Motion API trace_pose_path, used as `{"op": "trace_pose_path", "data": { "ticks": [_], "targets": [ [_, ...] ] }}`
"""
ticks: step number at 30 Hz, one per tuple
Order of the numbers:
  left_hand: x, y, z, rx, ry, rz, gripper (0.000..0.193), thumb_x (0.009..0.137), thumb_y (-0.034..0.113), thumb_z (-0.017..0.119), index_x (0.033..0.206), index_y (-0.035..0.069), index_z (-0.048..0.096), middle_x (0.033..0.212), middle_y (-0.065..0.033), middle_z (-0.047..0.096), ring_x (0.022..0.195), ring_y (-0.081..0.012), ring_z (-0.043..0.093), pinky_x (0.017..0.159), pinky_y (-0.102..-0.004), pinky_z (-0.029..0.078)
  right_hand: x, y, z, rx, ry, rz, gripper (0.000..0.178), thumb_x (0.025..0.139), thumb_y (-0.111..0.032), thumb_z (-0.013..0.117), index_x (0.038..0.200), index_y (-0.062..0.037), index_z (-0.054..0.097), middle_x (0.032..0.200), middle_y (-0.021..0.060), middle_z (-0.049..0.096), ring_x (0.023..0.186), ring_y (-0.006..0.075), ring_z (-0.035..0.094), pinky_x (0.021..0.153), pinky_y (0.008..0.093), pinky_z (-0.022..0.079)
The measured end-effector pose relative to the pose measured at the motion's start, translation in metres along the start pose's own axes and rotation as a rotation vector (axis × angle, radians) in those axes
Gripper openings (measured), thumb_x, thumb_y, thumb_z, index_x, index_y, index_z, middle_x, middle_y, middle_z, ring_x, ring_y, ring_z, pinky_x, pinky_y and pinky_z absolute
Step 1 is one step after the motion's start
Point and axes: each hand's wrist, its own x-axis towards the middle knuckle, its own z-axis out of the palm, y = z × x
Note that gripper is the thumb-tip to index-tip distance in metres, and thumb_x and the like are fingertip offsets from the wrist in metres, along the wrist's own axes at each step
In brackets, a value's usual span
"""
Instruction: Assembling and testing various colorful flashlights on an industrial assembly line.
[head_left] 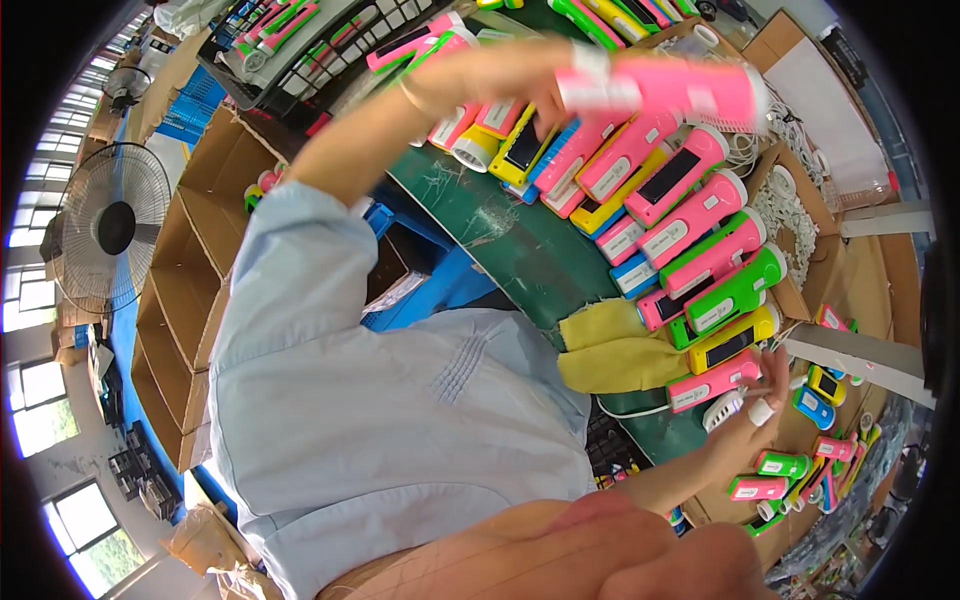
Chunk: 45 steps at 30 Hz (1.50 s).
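My left hand [520,80], blurred by motion, is raised over the far side of the table. It is closed round a pink flashlight [690,88], also smeared; white tape is wrapped on a finger. Lower right, my right hand [755,410] has its fingers curved about the lens end of another pink flashlight [712,384]. A white cable [632,413] runs to that flashlight's tail. Right beside the hand lies a white multi-port USB charger [722,410]. One right finger wears white tape too. A yellow-green cloth [620,350] touches the nearest flashlights.
Pink, green, yellow and blue flashlights [692,230] lie in a long row on the green tabletop [490,230]. Beyond them stand a cardboard box of white parts [790,225] and a grey post [850,355]. A black crate [290,75], divided carton [185,290] and fan [115,228] are leftward.
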Motion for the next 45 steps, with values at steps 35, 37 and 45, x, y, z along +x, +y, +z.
{"op": "trace_pose_path", "data": {
  "ticks": [35, 37, 45],
  "targets": [
    [0.022, -0.044, 0.223, -0.869, 0.037, -0.178, 0.031, 0.084, 0.018, 0.052, 0.11, 0.001, 0.049, 0.085, -0.0122, 0.059, 0.074, -0.0227, 0.061, 0.068, -0.0367, 0.053, -0.079, 0.024, 0.051, 0.217, -0.119, 0.472, 0.023, 0.092, -0.014, 0.047, 0.107, -0.0026, 0.06, 0.07, -0.0033, 0.047, 0.058, 0.003, 0.041, 0.05, 0.0167, 0.031],
    [0.036, -0.046, 0.218, -0.753, -0.011, 0.073, 0.032, 0.084, 0.014, 0.052, 0.112, 0.001, 0.046, 0.093, -0.0113, 0.058, 0.081, -0.0237, 0.061, 0.077, -0.0384, 0.052, -0.072, 0.015, 0.049, 0.223, -0.044, 0.444, 0.033, 0.094, -0.018, 0.042, 0.124, -0.0048, 0.048, 0.063, -0.0037, 0.041, 0.052, 0.0036, 0.035, 0.044, 0.0174, 0.025],
    [0.074, -0.008, 0.168, 0.507, 0.729, 0.408, 0.068, 0.069, 0.028, 0.075, 0.109, -0.008, 0.035, 0.101, -0.0231, 0.049, 0.096, -0.0319, 0.052, 0.083, -0.0391, 0.043, -0.042, 0.012, 0.034, 0.406, -0.039, 0.411, 0.022, 0.09, -0.013, 0.053, 0.105, 0.0011, 0.06, 0.077, 0.0001, 0.055, 0.061, 0.0039, 0.044, 0.05, 0.016, 0.032]
  ]
}}
